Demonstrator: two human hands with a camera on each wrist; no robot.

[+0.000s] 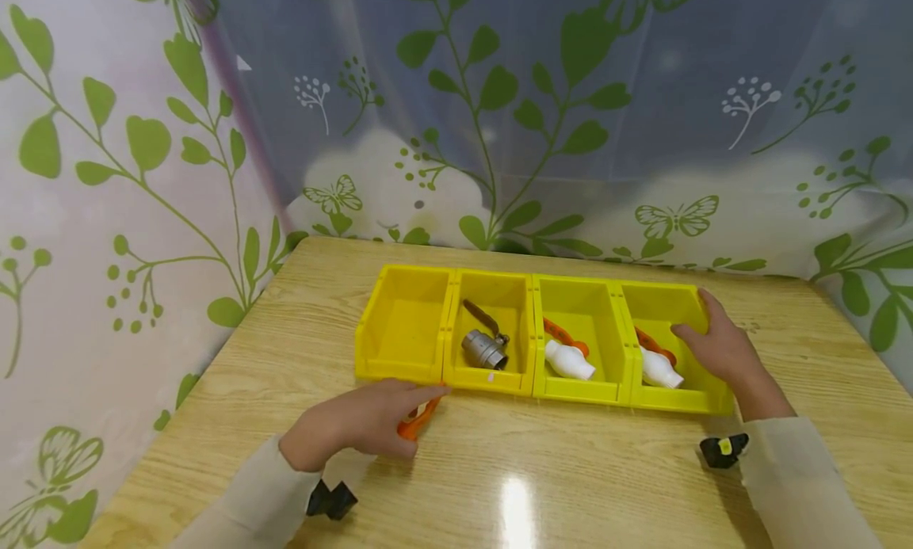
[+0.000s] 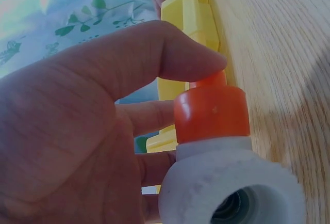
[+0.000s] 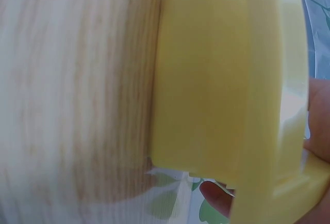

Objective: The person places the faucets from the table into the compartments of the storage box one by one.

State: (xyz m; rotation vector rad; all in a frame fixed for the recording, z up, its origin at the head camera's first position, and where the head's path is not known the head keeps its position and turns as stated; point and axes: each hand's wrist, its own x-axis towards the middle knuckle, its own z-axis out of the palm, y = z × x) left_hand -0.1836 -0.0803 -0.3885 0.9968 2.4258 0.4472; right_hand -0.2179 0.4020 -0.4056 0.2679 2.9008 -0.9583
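My left hand [image 1: 360,421] pinches a white plastic ball valve [image 2: 185,190] by its orange handle [image 2: 212,115], in front of the two left yellow bins. In the head view the valve's white body is hidden behind the hand. My right hand [image 1: 726,351] grips the outer side wall of the rightmost yellow bin [image 1: 695,402], thumb inside and fingers behind the wall. That bin holds a white valve [image 1: 659,368] with an orange handle; a similar white valve [image 1: 569,360] lies in the bin beside it. A metal ball valve [image 1: 485,349] with a brown lever lies in the second bin from left.
The leftmost yellow bin [image 1: 403,367] joins the others in one row on the wooden table [image 1: 571,470]. Behind and to the left hangs a leaf-patterned curtain [image 1: 528,121]. Black wrist cameras are strapped at both sleeves.
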